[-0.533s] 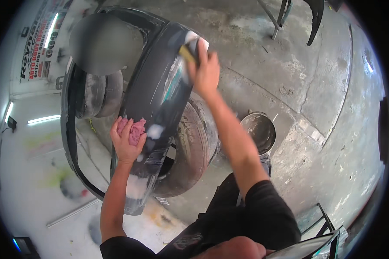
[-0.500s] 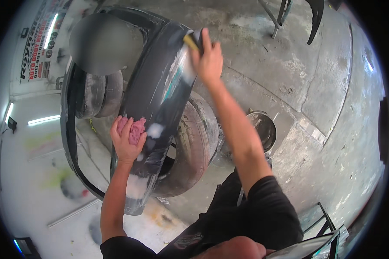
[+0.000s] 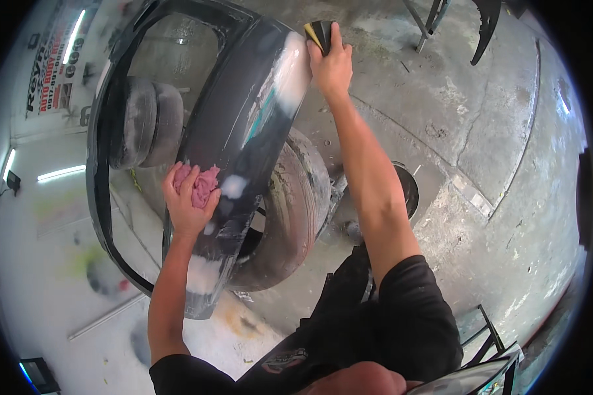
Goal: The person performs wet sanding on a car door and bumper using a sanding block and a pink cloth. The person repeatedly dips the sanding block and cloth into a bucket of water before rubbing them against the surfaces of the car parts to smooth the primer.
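Left hand [image 3: 190,210] has a bunched-up pink cloth [image 3: 205,185] against the dark car door [image 3: 234,112]. Right hand [image 3: 335,71] is wrapped around a black-and-yellow block [image 3: 320,37] right by the door's far edge, next to a big white patch [image 3: 292,69]. Door's sitting over a worn tire [image 3: 298,204].

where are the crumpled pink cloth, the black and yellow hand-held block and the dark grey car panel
Crumpled pink cloth [image 3: 206,184], head view: on its exposed folds
Black and yellow hand-held block [image 3: 321,35], head view: on its black part
Dark grey car panel [image 3: 232,128], head view: middle of its broad face
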`<state>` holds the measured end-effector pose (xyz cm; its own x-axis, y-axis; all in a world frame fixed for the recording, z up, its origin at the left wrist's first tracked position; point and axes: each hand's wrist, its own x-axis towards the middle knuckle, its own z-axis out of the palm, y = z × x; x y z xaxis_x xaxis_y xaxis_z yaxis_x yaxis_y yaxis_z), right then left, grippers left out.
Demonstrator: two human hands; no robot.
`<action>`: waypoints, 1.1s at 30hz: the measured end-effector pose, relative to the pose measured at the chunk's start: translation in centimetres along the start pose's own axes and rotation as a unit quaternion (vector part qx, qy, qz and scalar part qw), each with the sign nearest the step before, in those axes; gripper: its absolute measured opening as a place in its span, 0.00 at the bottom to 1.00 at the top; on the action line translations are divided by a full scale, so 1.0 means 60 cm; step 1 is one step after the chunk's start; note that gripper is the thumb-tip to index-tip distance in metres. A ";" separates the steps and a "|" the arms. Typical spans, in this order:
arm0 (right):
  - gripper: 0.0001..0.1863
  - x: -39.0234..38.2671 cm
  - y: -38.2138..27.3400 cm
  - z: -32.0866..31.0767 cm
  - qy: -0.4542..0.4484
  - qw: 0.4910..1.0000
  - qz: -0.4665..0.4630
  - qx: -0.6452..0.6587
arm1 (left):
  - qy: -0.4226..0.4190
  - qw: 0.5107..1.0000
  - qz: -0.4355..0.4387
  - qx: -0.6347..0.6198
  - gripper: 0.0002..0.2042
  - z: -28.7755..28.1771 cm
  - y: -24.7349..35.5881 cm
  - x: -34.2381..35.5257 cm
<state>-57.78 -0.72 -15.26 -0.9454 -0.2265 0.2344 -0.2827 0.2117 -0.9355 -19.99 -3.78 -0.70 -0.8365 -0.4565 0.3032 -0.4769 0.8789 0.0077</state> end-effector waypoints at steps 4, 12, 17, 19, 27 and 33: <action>0.40 -0.157 -0.031 -0.024 -0.048 0.997 -0.067 0.000 | -0.001 1.000 -0.020 0.000 0.33 0.000 -0.009 -0.016; 0.39 -0.010 0.014 -0.021 -0.010 0.999 -0.051 0.006 | -0.009 1.000 -0.001 -0.012 0.33 0.008 0.001 0.000; 0.39 -0.135 -0.002 -0.025 -0.073 0.996 -0.058 -0.014 | -0.002 1.000 -0.007 0.004 0.33 0.001 -0.005 -0.015; 0.43 -0.259 -0.016 -0.050 -0.058 0.989 -0.130 0.029 | 0.000 1.000 -0.014 -0.001 0.34 0.000 -0.008 -0.025; 0.37 0.067 -0.016 0.000 -0.078 0.990 -0.111 -0.034 | -0.013 1.000 -0.002 -0.002 0.33 0.001 0.002 0.004; 0.46 -0.244 -0.035 -0.075 -0.102 0.974 -0.198 0.037 | 0.005 1.000 -0.013 0.001 0.34 -0.007 -0.003 -0.016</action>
<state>-44.10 6.44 -15.54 -0.7113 -0.4619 0.5299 -0.5984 0.0024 -0.8012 -18.98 -3.45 -0.58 -0.8209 -0.4783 0.3121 -0.4997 0.8661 0.0132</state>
